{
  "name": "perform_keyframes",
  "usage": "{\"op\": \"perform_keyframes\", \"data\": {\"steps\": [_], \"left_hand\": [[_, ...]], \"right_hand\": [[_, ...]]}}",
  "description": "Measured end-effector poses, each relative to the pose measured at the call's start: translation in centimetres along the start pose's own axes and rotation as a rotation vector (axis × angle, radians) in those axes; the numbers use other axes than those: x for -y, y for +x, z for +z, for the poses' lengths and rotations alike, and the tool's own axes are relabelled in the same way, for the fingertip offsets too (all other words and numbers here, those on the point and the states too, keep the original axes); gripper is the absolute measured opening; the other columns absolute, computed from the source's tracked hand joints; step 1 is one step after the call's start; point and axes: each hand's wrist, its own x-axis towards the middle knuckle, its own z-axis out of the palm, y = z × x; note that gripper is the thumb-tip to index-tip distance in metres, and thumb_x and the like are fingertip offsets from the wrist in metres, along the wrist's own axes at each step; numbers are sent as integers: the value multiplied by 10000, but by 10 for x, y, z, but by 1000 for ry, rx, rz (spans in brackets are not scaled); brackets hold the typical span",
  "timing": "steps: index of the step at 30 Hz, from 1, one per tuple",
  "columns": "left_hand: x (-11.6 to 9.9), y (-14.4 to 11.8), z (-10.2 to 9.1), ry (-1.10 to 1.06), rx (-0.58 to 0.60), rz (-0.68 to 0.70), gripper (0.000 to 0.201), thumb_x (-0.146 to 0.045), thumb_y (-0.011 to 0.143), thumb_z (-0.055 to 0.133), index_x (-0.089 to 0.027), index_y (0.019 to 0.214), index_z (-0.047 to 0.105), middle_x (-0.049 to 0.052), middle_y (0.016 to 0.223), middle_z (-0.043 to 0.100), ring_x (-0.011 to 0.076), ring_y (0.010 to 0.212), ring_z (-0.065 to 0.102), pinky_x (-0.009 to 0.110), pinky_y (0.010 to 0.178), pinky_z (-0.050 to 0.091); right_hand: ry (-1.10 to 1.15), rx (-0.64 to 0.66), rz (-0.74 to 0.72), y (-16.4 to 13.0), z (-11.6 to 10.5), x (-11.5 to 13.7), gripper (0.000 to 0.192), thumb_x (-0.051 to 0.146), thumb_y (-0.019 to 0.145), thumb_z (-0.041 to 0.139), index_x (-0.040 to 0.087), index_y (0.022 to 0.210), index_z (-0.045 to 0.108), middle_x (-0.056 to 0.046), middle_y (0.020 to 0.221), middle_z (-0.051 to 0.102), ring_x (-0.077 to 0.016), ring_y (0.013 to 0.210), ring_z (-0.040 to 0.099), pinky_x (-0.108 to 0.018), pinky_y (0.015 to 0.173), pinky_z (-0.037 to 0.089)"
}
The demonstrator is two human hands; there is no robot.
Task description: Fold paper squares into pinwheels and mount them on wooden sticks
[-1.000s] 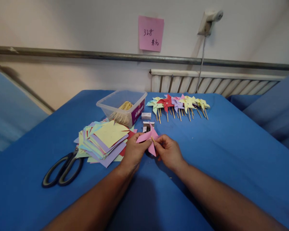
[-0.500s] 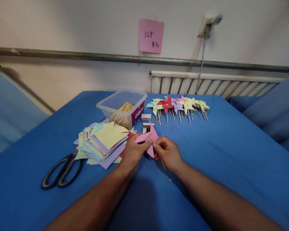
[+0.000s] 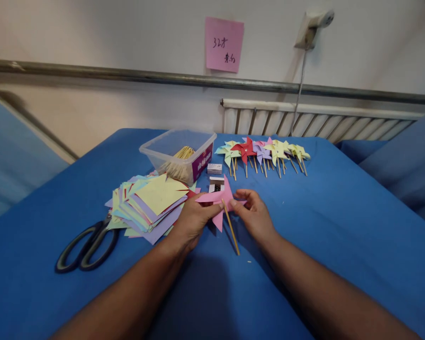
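both hands pinch the pink pinwheel mid-counter: left hand grips the paper, right hand at its stick. finished pinwheels lined behind; paper stack still thick, lots left.

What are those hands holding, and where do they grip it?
A pink paper pinwheel: left hand pinches its left blades, right hand its centre, atop the wooden stick.

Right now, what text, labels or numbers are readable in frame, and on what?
Pink sticky note on the wall: handwritten "32" then one character, with two more below; only "32" is legible.
Purple label on the clear plastic box: light print, too blurred to read.
Small white boxes behind the pink pinwheel: no legible print.
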Motion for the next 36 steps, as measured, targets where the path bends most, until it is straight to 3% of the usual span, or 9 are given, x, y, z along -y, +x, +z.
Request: {"op": "perform_keyframes", "data": {"steps": [3,5,11,18,27,36], "left_hand": [[-1,-1,1,9,42,-15,385,-267,591,813,-113,929,713,100,868,724,221,753,658,323,703,507],[-1,-1,1,2,54,-31,391,-251,585,817,-113,935,711,97,869,726,216,747,661,316,702,506],[-5,-2,-1,-25,94,-85,357,-245,602,817,-104,908,699,79,808,717,203,723,663,319,718,509],[-5,-3,-2,-52,128,-100,264,-232,655,786,-119,872,689,54,786,707,188,715,661,313,716,509],[0,1,-6,37,105,-87,353,-315,645,797,-109,904,674,88,808,714,211,713,666,335,713,508],[-1,1,-5,101,18,-61,392,-322,603,819,-134,909,663,52,785,696,166,675,637,291,676,493]], "right_hand": [[74,205,68,2,-3,3,297,416,689,730,161,796,620,-8,727,647,-120,635,573,-253,617,442],[105,267,98,2,-4,4,300,418,674,749,158,741,615,17,650,620,-97,568,534,-237,578,410],[214,274,179,1,-3,1,344,423,605,810,173,729,608,9,658,658,-115,560,572,-265,594,438],[220,281,160,2,-3,-1,317,403,605,820,181,695,611,18,620,653,-97,527,552,-247,556,424],[215,302,165,4,-5,-3,275,378,625,817,182,701,639,16,629,656,-95,532,541,-255,572,431],[248,288,193,4,-3,-4,255,337,631,824,177,683,632,19,640,654,-99,561,565,-263,614,434]]}}
